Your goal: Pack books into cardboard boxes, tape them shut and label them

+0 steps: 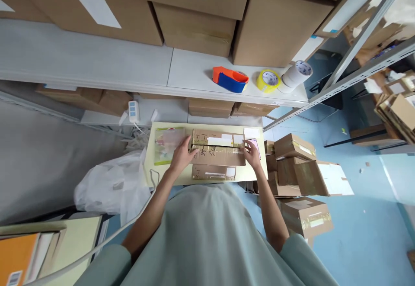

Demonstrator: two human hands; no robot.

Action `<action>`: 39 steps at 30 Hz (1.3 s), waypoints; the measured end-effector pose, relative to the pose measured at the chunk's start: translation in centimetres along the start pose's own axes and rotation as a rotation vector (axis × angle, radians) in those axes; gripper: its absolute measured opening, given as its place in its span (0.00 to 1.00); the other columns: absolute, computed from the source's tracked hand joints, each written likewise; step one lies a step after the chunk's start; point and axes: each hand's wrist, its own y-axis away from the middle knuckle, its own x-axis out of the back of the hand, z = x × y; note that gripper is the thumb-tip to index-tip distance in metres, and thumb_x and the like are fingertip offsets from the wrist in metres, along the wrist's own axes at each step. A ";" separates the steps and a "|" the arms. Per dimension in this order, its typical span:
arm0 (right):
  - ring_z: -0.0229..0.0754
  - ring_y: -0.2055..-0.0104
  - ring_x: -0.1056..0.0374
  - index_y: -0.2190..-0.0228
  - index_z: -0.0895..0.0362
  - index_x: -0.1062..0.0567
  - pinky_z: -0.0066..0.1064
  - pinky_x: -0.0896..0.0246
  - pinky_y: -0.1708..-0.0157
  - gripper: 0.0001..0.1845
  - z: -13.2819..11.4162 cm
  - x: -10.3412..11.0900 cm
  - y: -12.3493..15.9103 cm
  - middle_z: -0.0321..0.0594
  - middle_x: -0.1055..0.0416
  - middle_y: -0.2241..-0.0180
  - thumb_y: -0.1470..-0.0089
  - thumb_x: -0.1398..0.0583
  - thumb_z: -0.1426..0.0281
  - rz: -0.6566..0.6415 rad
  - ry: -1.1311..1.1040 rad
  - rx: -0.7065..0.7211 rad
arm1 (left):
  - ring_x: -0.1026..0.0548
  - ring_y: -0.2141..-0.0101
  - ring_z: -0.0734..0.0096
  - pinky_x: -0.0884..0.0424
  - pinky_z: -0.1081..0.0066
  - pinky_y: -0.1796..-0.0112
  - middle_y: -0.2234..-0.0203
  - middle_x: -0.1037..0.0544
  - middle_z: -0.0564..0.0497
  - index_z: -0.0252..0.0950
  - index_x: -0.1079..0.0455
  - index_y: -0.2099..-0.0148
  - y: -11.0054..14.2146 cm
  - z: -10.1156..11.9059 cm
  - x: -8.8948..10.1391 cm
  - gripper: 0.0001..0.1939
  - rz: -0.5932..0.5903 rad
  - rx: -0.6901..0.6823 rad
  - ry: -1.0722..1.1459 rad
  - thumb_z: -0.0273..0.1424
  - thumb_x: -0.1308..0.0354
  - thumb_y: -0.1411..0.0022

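A long brown cardboard box (218, 156) with handwritten marks and clear tape lies on the small cream table. My left hand (181, 154) holds its left end, thumb and forefinger apart against the cardboard. At the right end, the fingers of my right hand (252, 154) are bent against the box. A dark gap runs along it; whether the labelled part behind (215, 138) is a second box or a flap I cannot tell. Closer to my body sits another marked box (214, 172). Partly behind my right hand is a phone (255, 146) with a lit screen.
A clear pouch with green edges (167, 145) lies left on the table (152, 136). The shelf (191, 72) carries an orange-and-blue tape dispenser (230, 79), tape rolls (268, 81) and large cartons (279, 26). Boxes (304, 216) are piled right; a white cable (129, 221) crosses by my left arm.
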 end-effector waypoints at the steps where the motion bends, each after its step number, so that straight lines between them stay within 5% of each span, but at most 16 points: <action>1: 0.59 0.40 0.23 0.40 0.54 0.20 0.52 0.24 0.40 0.38 0.1 -0.6 0.7 0.56 0.25 0.35 0.40 0.35 0.41 0.025 -0.010 -0.007 | 0.29 0.30 0.42 0.34 0.48 0.30 0.30 0.26 0.37 0.41 0.29 0.30 -0.1 0.0 -0.3 0.33 -0.021 -0.010 0.016 0.36 0.31 0.37; 4: 0.58 0.47 0.21 0.33 0.58 0.25 0.51 0.22 0.46 0.45 -0.2 -2.2 2.1 0.56 0.20 0.41 0.37 0.38 0.39 0.092 0.036 -0.035 | 0.26 0.32 0.42 0.33 0.47 0.31 0.33 0.22 0.41 0.44 0.24 0.34 0.3 0.1 -1.1 0.27 -0.029 0.009 0.059 0.34 0.33 0.35; 8: 0.59 0.52 0.20 0.32 0.59 0.24 0.50 0.21 0.51 0.46 -1.2 -3.3 2.1 0.49 0.15 0.56 0.36 0.40 0.39 0.173 0.136 -0.053 | 0.21 0.38 0.40 0.30 0.46 0.35 0.38 0.18 0.39 0.43 0.26 0.30 0.8 0.4 -1.3 0.32 0.056 0.094 0.101 0.37 0.31 0.35; 14: 0.58 0.49 0.20 0.40 0.57 0.19 0.50 0.22 0.48 0.40 -2.0 -4.1 0.4 0.52 0.15 0.49 0.37 0.41 0.39 0.235 0.151 -0.021 | 0.20 0.39 0.42 0.28 0.48 0.35 0.34 0.21 0.39 0.43 0.22 0.35 -0.1 0.4 -0.4 0.24 0.101 0.009 0.168 0.38 0.34 0.31; 24: 0.61 0.41 0.22 0.50 0.55 0.18 0.57 0.25 0.40 0.38 -1.0 -5.0 0.8 0.59 0.18 0.44 0.41 0.39 0.36 0.290 0.119 0.031 | 0.23 0.39 0.44 0.28 0.47 0.35 0.42 0.18 0.40 0.44 0.22 0.41 0.5 -1.6 -0.1 0.22 0.130 -0.054 0.192 0.34 0.35 0.37; 29: 0.62 0.38 0.25 0.44 0.56 0.20 0.57 0.30 0.36 0.36 -5.9 -3.1 -2.1 0.60 0.21 0.41 0.35 0.41 0.40 0.332 0.257 0.193 | 0.23 0.40 0.44 0.30 0.48 0.34 0.43 0.19 0.39 0.42 0.22 0.42 -1.5 1.0 1.6 0.19 0.180 -0.137 0.238 0.39 0.38 0.32; 39: 0.62 0.28 0.37 0.35 0.53 0.27 0.58 0.46 0.25 0.29 -20.2 -2.8 -13.5 0.56 0.29 0.32 0.29 0.42 0.51 0.222 0.511 0.631 | 0.23 0.39 0.50 0.34 0.52 0.32 0.44 0.19 0.41 0.40 0.20 0.45 -7.1 12.4 7.8 0.14 0.324 -0.409 0.341 0.39 0.42 0.26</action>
